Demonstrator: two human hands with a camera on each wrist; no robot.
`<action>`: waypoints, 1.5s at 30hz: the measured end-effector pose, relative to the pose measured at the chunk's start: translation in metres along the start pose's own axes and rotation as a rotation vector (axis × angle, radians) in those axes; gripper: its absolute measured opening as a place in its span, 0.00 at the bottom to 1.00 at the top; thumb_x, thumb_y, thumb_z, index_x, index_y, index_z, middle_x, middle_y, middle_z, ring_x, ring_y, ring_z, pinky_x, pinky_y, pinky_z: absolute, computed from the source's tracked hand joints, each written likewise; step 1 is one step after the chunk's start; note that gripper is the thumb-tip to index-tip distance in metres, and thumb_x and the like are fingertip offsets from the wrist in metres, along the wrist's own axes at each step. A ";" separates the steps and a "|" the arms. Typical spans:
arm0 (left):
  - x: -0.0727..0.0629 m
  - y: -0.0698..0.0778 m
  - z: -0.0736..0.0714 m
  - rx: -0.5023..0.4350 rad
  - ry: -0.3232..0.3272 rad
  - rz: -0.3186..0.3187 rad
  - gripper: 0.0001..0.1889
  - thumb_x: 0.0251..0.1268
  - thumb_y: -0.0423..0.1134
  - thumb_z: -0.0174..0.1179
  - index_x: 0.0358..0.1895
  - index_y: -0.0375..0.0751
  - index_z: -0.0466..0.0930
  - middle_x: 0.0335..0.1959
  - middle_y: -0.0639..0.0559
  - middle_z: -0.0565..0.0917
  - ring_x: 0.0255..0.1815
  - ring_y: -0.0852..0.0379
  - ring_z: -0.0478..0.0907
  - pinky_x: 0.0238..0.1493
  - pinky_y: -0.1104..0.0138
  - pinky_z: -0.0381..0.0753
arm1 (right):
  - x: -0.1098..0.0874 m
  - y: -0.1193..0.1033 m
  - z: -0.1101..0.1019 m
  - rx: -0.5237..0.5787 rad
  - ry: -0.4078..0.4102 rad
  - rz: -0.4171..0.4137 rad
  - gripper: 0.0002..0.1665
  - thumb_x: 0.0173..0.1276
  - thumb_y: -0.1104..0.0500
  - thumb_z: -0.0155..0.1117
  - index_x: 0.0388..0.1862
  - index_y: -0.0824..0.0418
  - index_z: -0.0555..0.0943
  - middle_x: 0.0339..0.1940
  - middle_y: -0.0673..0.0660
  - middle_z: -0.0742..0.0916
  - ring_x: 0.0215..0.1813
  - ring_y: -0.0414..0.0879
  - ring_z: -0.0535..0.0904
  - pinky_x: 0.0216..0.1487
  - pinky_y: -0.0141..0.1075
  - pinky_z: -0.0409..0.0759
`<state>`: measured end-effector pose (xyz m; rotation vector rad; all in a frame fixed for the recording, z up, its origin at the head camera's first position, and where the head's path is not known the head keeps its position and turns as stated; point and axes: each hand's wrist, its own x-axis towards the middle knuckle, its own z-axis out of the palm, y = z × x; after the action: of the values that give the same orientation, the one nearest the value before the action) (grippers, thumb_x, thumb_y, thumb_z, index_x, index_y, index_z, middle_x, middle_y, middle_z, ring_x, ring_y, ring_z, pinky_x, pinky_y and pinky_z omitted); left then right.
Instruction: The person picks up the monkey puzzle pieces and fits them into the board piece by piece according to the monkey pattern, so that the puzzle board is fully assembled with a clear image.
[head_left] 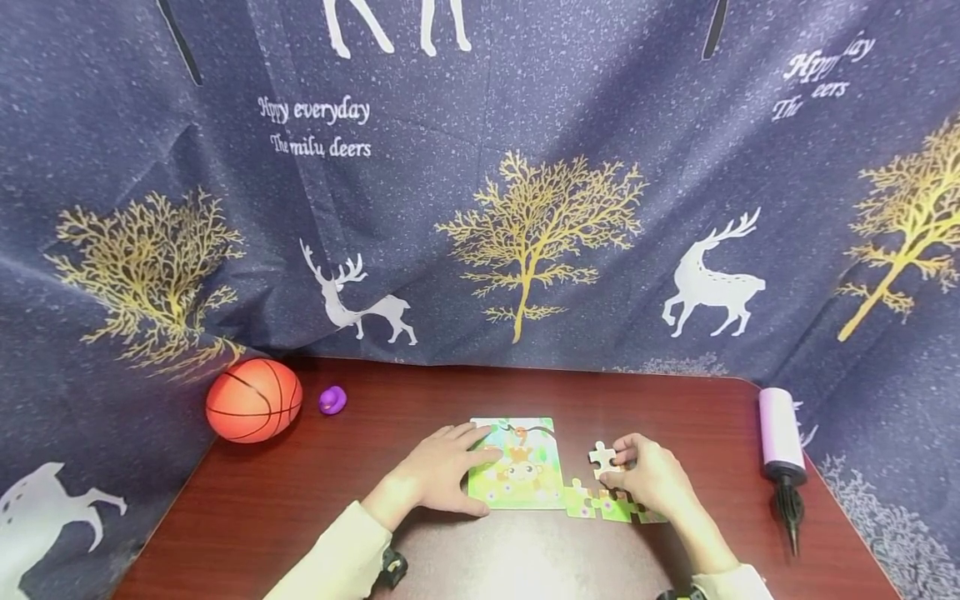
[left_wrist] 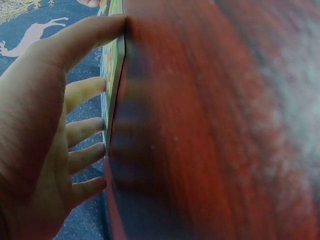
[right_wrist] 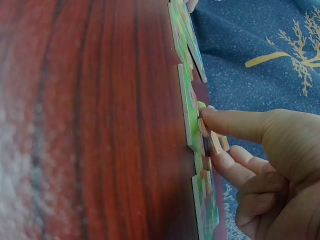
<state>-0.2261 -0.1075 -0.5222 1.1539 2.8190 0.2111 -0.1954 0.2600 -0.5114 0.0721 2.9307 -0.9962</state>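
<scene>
A square picture board (head_left: 525, 496) with a cartoon monkey lies on the table. Over its left side my left hand (head_left: 442, 471) is spread, fingertips on the picture and thumb at the near edge, as the left wrist view also shows at the board's side (left_wrist: 118, 67). My right hand (head_left: 658, 479) pinches a jigsaw piece (head_left: 602, 458) between thumb and fingers. Just below that piece runs a row of jigsaw pieces (head_left: 581, 500), green along the near edge, beside the board's lower right corner. Part of this row is hidden by the right hand.
An orange basketball (head_left: 255, 402) and a small purple rubber duck (head_left: 332, 400) sit at the table's back left. A pink and black hand pump (head_left: 782, 433) lies at the right edge. Behind the dark red table (head_left: 420, 392) hangs a blue cloth (head_left: 420, 208) with deer and trees.
</scene>
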 end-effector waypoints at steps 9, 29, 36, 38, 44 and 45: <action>-0.001 0.000 -0.002 -0.004 -0.007 0.000 0.44 0.54 0.75 0.64 0.76 0.66 0.72 0.82 0.50 0.62 0.81 0.45 0.57 0.77 0.49 0.59 | 0.000 0.000 0.001 0.029 -0.001 -0.023 0.29 0.55 0.52 0.84 0.54 0.56 0.85 0.36 0.45 0.90 0.29 0.39 0.84 0.36 0.41 0.77; -0.001 0.000 -0.002 -0.020 0.017 0.011 0.44 0.53 0.74 0.66 0.75 0.65 0.74 0.81 0.49 0.63 0.81 0.43 0.59 0.76 0.46 0.62 | 0.008 0.006 -0.001 0.148 0.042 -0.095 0.07 0.72 0.56 0.72 0.46 0.55 0.89 0.38 0.54 0.92 0.40 0.48 0.88 0.39 0.44 0.83; -0.002 0.001 -0.005 -0.044 0.014 0.011 0.44 0.53 0.74 0.67 0.75 0.65 0.74 0.81 0.49 0.63 0.81 0.42 0.58 0.75 0.45 0.62 | 0.014 -0.011 0.015 0.221 0.052 -0.092 0.06 0.70 0.57 0.73 0.43 0.56 0.89 0.34 0.50 0.91 0.39 0.45 0.87 0.41 0.40 0.81; -0.002 0.001 -0.005 -0.045 0.013 0.013 0.44 0.53 0.74 0.67 0.75 0.64 0.74 0.81 0.49 0.63 0.81 0.42 0.58 0.75 0.45 0.62 | 0.015 -0.020 0.022 0.242 0.035 -0.084 0.06 0.69 0.56 0.73 0.42 0.56 0.89 0.32 0.49 0.90 0.34 0.45 0.86 0.37 0.40 0.80; -0.001 -0.001 -0.003 -0.034 0.008 0.016 0.44 0.54 0.75 0.66 0.76 0.65 0.73 0.82 0.49 0.62 0.81 0.43 0.57 0.75 0.44 0.62 | 0.019 -0.049 0.043 0.303 -0.041 -0.076 0.05 0.68 0.59 0.74 0.41 0.56 0.88 0.26 0.50 0.88 0.19 0.43 0.76 0.19 0.34 0.70; -0.001 -0.001 -0.003 -0.033 0.007 0.015 0.44 0.54 0.75 0.66 0.76 0.65 0.73 0.82 0.49 0.62 0.81 0.43 0.57 0.75 0.44 0.62 | 0.020 -0.053 0.047 0.313 -0.057 -0.080 0.04 0.68 0.59 0.73 0.41 0.56 0.88 0.27 0.50 0.89 0.16 0.43 0.74 0.16 0.34 0.67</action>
<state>-0.2261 -0.1094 -0.5195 1.1709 2.8027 0.2620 -0.2176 0.1903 -0.5173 -0.0626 2.7200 -1.4358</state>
